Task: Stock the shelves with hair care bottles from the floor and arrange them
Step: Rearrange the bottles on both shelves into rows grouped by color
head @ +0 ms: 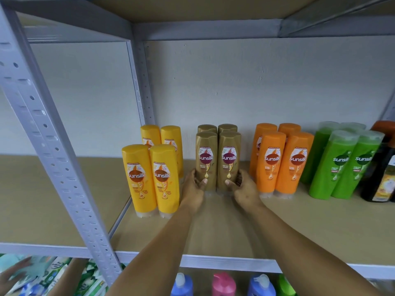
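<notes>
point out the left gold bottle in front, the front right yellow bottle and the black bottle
left gold bottle (206,161), head view, on its red label
front right yellow bottle (163,178), head view, on its label
black bottle (378,178), head view, on its dark body near the right edge

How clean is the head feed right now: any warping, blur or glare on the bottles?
Head view: wide-angle bending bows the left shelf post; gold bottles between the left hand and right hand read sharp, soft even light, no glare; green bottles smear towards the right edge; the lower shelf is blurred.
</notes>
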